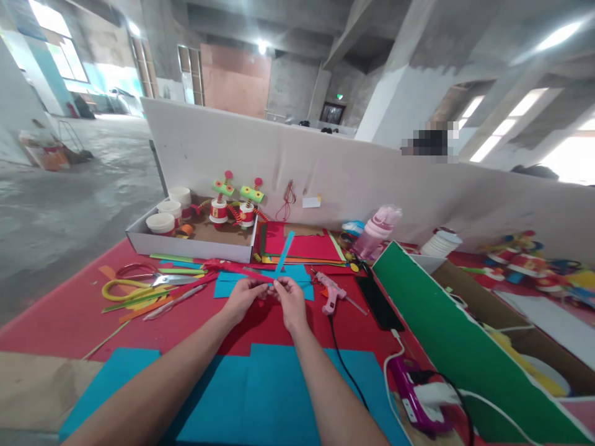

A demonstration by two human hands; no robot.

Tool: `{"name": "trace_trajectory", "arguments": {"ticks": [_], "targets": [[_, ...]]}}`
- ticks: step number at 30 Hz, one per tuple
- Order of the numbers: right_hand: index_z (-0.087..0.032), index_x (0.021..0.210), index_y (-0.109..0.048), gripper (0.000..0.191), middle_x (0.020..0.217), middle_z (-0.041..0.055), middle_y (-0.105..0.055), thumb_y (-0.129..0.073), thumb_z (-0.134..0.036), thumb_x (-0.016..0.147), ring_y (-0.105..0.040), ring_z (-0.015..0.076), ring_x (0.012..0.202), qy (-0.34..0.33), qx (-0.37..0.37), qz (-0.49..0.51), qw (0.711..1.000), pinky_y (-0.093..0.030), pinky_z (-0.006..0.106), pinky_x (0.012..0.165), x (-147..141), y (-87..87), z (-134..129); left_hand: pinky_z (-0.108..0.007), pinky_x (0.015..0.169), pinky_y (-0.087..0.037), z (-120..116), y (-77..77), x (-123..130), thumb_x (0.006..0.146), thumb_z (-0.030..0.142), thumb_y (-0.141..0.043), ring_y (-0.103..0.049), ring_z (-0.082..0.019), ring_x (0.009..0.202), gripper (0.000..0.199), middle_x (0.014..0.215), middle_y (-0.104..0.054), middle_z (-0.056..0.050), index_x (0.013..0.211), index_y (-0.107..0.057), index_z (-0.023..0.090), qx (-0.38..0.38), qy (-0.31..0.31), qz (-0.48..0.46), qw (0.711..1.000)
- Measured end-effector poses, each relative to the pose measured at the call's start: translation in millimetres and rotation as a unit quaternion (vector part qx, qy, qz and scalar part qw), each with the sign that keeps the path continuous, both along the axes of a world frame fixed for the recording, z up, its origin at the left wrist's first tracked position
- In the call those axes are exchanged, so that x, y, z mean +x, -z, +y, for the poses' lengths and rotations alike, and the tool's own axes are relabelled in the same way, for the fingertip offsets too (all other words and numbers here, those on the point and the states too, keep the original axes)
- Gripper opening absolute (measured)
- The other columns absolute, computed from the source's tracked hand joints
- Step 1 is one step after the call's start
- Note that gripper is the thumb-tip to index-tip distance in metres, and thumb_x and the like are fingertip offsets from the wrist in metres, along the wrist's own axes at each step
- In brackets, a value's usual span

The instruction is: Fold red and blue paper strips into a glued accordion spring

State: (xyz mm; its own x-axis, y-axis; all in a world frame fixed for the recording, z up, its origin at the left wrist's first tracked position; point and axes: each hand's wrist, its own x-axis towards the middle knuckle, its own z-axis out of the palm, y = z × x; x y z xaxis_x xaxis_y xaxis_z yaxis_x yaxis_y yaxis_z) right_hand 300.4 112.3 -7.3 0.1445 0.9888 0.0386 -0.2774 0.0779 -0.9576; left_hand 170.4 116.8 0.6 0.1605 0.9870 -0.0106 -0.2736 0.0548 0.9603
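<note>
My left hand [246, 297] and my right hand [289, 297] almost meet above the red table [186, 331]. A red paper strip [248, 271] runs left from between their closed fingers, and a light blue strip [285, 253] sticks up from the same place, crossing the red one near my right fingertips. Both hands pinch the strips where they join; the exact fold is hidden by the fingers. Behind lie blue paper pieces [225, 288]. A pink glue gun [331, 291] rests to the right of my right hand.
Scissors [170, 280], paper strips and a pen [173, 303] lie at left. A white tray [195, 249] holds cups and paper figures. Blue sheets [274, 396] cover the near side. At right are a phone [379, 302], a purple power strip [413, 396] and a green-sided box [455, 334].
</note>
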Motion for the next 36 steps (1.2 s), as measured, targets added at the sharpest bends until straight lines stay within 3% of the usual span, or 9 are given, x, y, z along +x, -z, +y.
{"name": "trace_trajectory", "arguments": {"ticks": [5,12,17,29,36], "targets": [[-0.018,0.079,-0.057,0.031,0.067,-0.0018,-0.064,-0.073,-0.040,0.064,-0.064,0.0152,0.062,-0.009,-0.015,0.049,0.999,-0.054,0.030,0.066,-2,-0.7,0,-0.023,0.052,-0.042,1,-0.7,0,0.068,0.036,-0.075,-0.053,-0.010,0.053,0.027,0.063,-0.063,-0.005,0.072,-0.067,0.010,0.030,0.029,0.003,0.999],[-0.020,0.076,-0.054,0.036,0.065,-0.0042,-0.062,-0.078,-0.039,0.057,-0.066,0.0164,0.062,-0.058,-0.033,0.045,0.997,-0.057,0.032,0.064,-5,-10.2,-6,-0.023,0.052,-0.042,3,3.1,-1,0.061,0.036,-0.078,-0.057,-0.013,0.053,0.029,0.058,-0.065,-0.004,0.061,-0.062,0.013,0.010,-0.048,0.027,0.998],[-0.018,0.073,-0.056,0.033,0.067,-0.0016,-0.064,-0.076,-0.041,0.060,-0.066,0.0167,0.061,-0.085,-0.026,0.037,0.995,-0.057,0.033,0.065,-5,-9.7,-6,-0.024,0.053,-0.043,2,1.9,0,0.060,0.036,-0.078,-0.059,-0.014,0.053,0.028,0.060,-0.067,-0.005,0.062,-0.062,0.013,0.005,-0.047,0.024,0.999],[-0.017,0.075,-0.060,0.032,0.069,-0.0019,-0.063,-0.077,-0.040,0.062,-0.063,0.0127,0.062,-0.048,-0.005,-0.004,0.999,-0.056,0.027,0.063,-1,-6.8,-5,-0.021,0.045,-0.040,0,-0.9,0,0.066,0.042,-0.074,-0.049,-0.009,0.044,0.034,0.050,-0.056,0.002,0.062,-0.055,0.015,0.018,-0.033,0.013,0.999],[-0.016,0.077,-0.059,0.037,0.065,0.0004,-0.066,-0.075,-0.047,0.062,-0.064,0.0149,0.058,-0.051,-0.006,-0.060,0.997,-0.051,0.024,0.055,6,-9.2,-5,-0.021,0.047,-0.038,10,-1.5,-12,0.065,0.040,-0.076,-0.049,-0.009,0.047,0.034,0.049,-0.055,0.002,0.060,-0.053,0.016,0.027,-0.082,-0.013,0.996]]}}
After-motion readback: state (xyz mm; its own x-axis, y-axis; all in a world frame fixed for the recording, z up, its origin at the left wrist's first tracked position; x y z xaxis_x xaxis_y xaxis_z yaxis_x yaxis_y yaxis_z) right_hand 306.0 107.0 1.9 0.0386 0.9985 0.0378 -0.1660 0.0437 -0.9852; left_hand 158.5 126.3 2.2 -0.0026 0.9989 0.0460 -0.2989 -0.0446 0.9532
